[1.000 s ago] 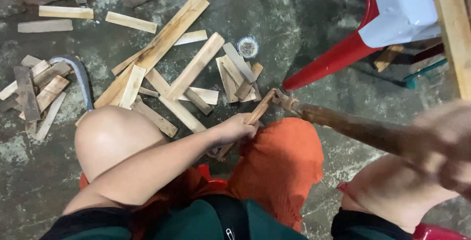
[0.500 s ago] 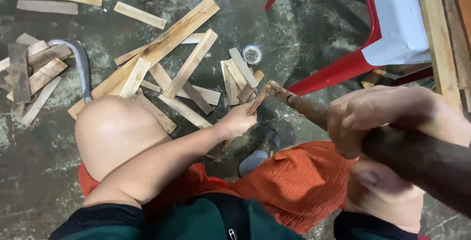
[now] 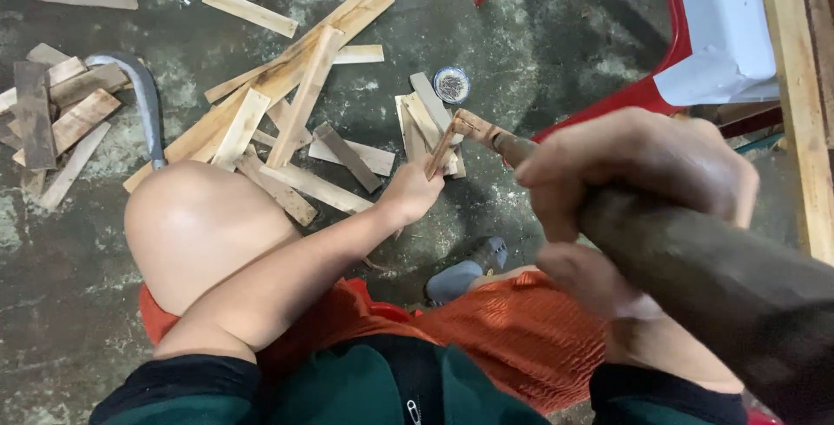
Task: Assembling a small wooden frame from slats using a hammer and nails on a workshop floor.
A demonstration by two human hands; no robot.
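We see a thin wood strip [image 3: 445, 149] standing tilted above the fingers of our left hand [image 3: 410, 192], which pinches its lower end. Our right hand [image 3: 638, 177] is wrapped tight around a dark handle [image 3: 695, 268]; its far tip meets the strip's top. Loose slats [image 3: 295, 103] lie beyond.

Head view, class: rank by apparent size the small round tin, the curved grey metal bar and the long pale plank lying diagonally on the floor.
1. Long pale plank, the longest.
2. Curved grey metal bar, clearly shorter.
3. Small round tin, the smallest.
All three lie on the floor at a similar distance from the camera, so the order should hold.
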